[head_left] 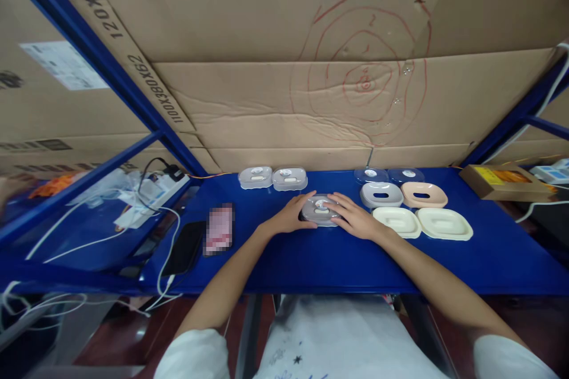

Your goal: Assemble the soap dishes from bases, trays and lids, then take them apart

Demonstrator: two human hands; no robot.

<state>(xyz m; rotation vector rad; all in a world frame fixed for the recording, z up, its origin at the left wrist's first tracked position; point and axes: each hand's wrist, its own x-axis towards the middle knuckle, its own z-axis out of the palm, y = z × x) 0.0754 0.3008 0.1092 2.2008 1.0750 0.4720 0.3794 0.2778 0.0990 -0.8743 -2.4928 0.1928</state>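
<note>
"Case [318, 213], grey: how do the fingers meet it?"

"The left hand [290, 215] pinches its left end, thumb at the near edge, fingers at the far one. The right hand [359, 218] lays its fingers, slightly spread, over its top and right end."

"And where does it sit?"

"Mid-table, on the blue table [284, 263], between both hands."

"What's around it?"

"To the right, two cream trays [444, 223], with a grey tray [368, 195] and a peach tray [408, 196] just beyond, then two dark pieces [371, 174] farther off. Far left, two more grey cases [255, 177]. Left, a phone [219, 230]. Far right, a carton [500, 189]. Behind, cardboard [249, 89] with red rings [365, 84]."
</note>
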